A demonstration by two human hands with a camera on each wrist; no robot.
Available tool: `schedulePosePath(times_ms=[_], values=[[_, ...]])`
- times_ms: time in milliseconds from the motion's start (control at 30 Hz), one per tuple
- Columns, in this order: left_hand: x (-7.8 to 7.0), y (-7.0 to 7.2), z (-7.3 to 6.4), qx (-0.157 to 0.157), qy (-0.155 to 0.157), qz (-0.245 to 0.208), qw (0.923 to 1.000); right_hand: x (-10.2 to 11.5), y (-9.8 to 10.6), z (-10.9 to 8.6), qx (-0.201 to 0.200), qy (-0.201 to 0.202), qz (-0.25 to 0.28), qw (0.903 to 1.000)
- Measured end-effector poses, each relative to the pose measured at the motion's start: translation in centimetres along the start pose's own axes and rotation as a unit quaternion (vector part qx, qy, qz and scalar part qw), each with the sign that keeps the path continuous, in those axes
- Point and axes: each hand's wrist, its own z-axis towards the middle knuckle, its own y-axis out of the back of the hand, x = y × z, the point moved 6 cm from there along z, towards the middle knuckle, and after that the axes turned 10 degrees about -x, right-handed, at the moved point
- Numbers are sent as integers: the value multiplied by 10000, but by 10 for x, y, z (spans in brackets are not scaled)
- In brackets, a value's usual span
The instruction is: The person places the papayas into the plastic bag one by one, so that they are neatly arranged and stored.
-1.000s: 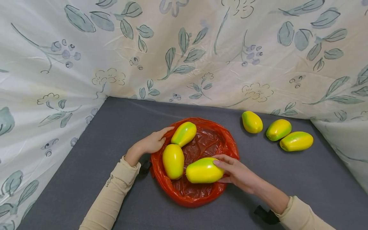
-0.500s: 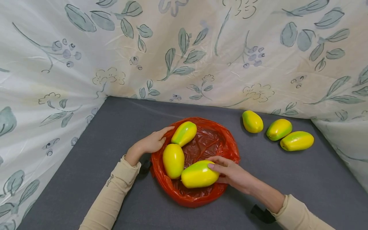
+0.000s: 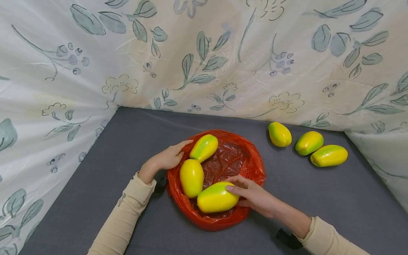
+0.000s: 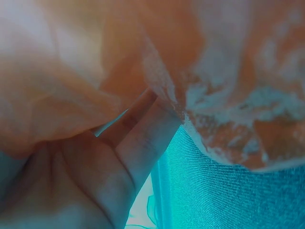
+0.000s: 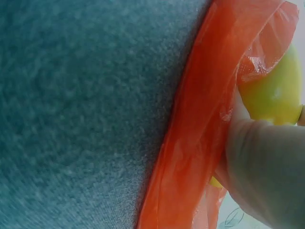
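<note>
In the head view, a round red plastic bag (image 3: 255, 166) lies open on the dark table, its rim rolled outward. My left hand (image 3: 165, 157) holds its left rim; in the left wrist view the left fingers (image 4: 147, 129) run up behind the plastic. My right hand (image 3: 255, 196) grips the right end of a large yellow-green papaya (image 3: 215, 199) low inside the bag, near its front wall. Two more papayas lie in the bag's left half: a yellow one (image 3: 191, 178) and a greener one (image 3: 204, 148) behind it. The right wrist view shows the gripped papaya (image 5: 276, 95) partly behind the rim.
Three more papayas rest at the back right of the table: one (image 3: 279, 134) apart, and a pair, the middle one (image 3: 309, 143) close against the right one (image 3: 329, 156). Floral cloth (image 3: 204, 102) hangs behind and on both sides of the table (image 3: 134, 134).
My right hand has moved left and toward me with its papaya, bringing it close beside the yellow one in the bag. My left hand has stayed on the rim.
</note>
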Motion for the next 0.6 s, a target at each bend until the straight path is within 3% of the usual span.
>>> schedulePosePath(times_ms=[600], values=[[-2, -3, -6, -79, -24, -17, 10000, -11, -3, -1, 67, 11, -103, 9999]])
